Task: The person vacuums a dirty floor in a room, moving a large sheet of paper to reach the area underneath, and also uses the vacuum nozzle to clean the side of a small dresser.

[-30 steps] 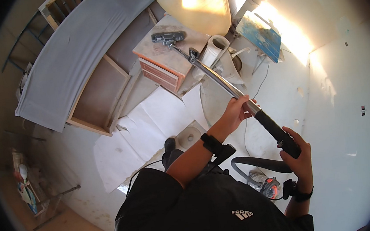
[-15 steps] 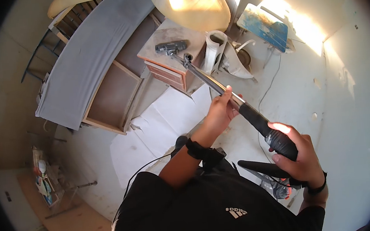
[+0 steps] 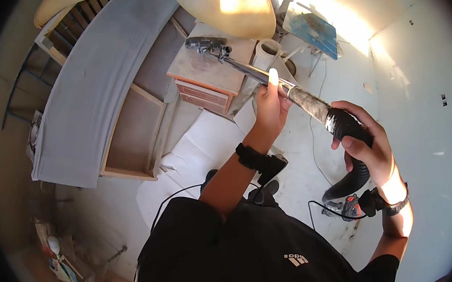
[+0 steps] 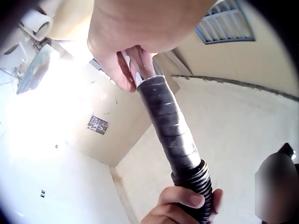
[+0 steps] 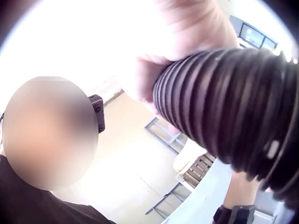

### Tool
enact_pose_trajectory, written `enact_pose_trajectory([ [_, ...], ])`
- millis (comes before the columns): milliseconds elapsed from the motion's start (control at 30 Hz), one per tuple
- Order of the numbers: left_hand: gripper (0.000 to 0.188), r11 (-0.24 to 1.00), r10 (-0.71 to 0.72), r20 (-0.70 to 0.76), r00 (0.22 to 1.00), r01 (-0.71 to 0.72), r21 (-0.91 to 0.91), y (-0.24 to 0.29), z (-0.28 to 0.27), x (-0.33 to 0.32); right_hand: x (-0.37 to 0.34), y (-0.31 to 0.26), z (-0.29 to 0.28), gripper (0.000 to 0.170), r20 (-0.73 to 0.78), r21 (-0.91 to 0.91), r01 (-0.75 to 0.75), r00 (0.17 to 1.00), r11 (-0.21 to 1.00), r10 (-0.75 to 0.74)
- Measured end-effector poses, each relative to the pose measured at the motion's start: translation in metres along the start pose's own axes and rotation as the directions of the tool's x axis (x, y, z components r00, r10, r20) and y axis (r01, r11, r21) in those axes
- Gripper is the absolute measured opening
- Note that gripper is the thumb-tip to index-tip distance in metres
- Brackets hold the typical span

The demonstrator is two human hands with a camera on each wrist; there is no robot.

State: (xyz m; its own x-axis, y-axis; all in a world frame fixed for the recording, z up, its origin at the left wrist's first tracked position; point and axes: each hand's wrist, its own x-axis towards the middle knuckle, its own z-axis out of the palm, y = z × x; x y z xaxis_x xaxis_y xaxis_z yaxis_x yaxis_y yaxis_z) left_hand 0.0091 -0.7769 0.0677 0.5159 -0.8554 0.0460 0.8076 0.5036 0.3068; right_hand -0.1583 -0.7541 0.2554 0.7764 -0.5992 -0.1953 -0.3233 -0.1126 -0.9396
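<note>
A vacuum cleaner wand slants across the head view, its dark floor head overlapping the cabinet top there. My left hand grips the metal tube just beyond the black-taped grip section, its thumb along the tube. At the near end, my right hand curls round the ribbed black hose where it meets the taped section. From there the hose bends down toward the vacuum cleaner on the floor, which is partly hidden behind the hose and cable.
A small wooden cabinet stands ahead, beside a frame draped with grey cloth. Yellowish padding leans behind it. A blue folding table stands at the back right. White sheets cover part of the floor, and a cord runs across it.
The wand's near end has come up and right, closer to the head camera. My right hand now wraps the ribbed hose, whose bend shows below it. The left hand keeps hold of the tube.
</note>
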Motion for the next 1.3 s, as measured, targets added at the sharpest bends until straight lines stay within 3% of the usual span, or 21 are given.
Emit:
enact_pose_trajectory([
  [167, 0.027, 0.999, -0.032, -0.088, 0.996, 0.034, 0.018, 0.035, -0.018, 0.018, 0.020, -0.008, 0.051, 0.052, -0.038, 0.108, -0.147, 0.988, 0.983, 0.151],
  [233, 0.020, 0.991, -0.014, -0.257, 0.966, 0.048, 0.126, 0.049, -0.017, 0.019, 0.025, -0.005, 0.061, 0.054, -0.004, 0.104, -0.143, 0.990, 0.984, 0.144],
  [267, 0.016, 0.972, -0.049, -0.274, 0.961, 0.109, 0.208, 0.061, -0.023, 0.020, 0.027, -0.007, 0.074, 0.054, -0.015, 0.145, -0.172, 0.984, 0.974, 0.176],
  [433, 0.015, 0.961, -0.040, -0.277, 0.960, 0.112, 0.251, 0.091, -0.040, 0.034, 0.042, -0.011, 0.108, 0.055, -0.007, 0.240, -0.238, 0.969, 0.941, 0.247],
  [667, 0.016, 0.934, -0.118, -0.262, 0.958, 0.197, 0.297, 0.108, -0.053, 0.047, 0.060, -0.005, 0.116, 0.054, 0.042, 0.241, -0.205, 0.979, 0.948, 0.201],
  [733, 0.029, 0.791, -0.207, -0.352, 0.913, 0.368, 0.489, 0.105, -0.053, 0.046, 0.052, -0.005, 0.109, 0.055, 0.036, 0.191, -0.254, 0.967, 0.948, 0.252],
  [767, 0.029, 0.790, -0.206, -0.351, 0.913, 0.367, 0.490, 0.106, -0.057, 0.043, 0.051, -0.003, 0.107, 0.055, 0.036, 0.192, -0.253, 0.967, 0.948, 0.251],
  [833, 0.061, 0.630, -0.234, -0.311, 0.921, 0.388, 0.673, 0.098, -0.052, 0.031, 0.037, 0.003, 0.100, 0.056, 0.036, 0.125, -0.249, 0.968, 0.960, 0.247],
  [900, 0.067, 0.596, -0.215, -0.318, 0.923, 0.382, 0.706, 0.092, -0.050, 0.024, 0.026, 0.006, 0.099, 0.052, 0.009, 0.122, -0.241, 0.970, 0.963, 0.241],
  [967, 0.054, 0.452, -0.294, -0.261, 0.920, 0.374, 0.810, 0.085, -0.045, 0.007, 0.008, 0.016, 0.087, 0.049, 0.044, 0.070, -0.205, 0.978, 0.976, 0.202],
  [1033, 0.043, 0.399, -0.269, -0.250, 0.930, 0.344, 0.850, 0.069, -0.035, -0.020, -0.023, 0.023, 0.080, 0.045, 0.009, 0.088, -0.201, 0.980, 0.976, 0.201],
  [1167, 0.031, 0.395, -0.332, -0.254, 0.908, 0.379, 0.837, 0.045, -0.008, -0.078, -0.086, 0.042, 0.071, 0.040, -0.110, 0.041, -0.102, 0.988, 0.994, 0.106],
  [1233, 0.027, 0.483, -0.335, -0.232, 0.913, 0.378, 0.790, 0.031, 0.002, -0.112, -0.122, 0.052, 0.071, 0.039, -0.172, 0.006, -0.016, 0.985, 1.000, 0.017],
  [1300, 0.023, 0.496, -0.343, -0.228, 0.911, 0.382, 0.780, 0.024, 0.003, -0.126, -0.138, 0.057, 0.073, 0.039, -0.202, 0.031, -0.031, 0.979, 0.999, 0.036],
])
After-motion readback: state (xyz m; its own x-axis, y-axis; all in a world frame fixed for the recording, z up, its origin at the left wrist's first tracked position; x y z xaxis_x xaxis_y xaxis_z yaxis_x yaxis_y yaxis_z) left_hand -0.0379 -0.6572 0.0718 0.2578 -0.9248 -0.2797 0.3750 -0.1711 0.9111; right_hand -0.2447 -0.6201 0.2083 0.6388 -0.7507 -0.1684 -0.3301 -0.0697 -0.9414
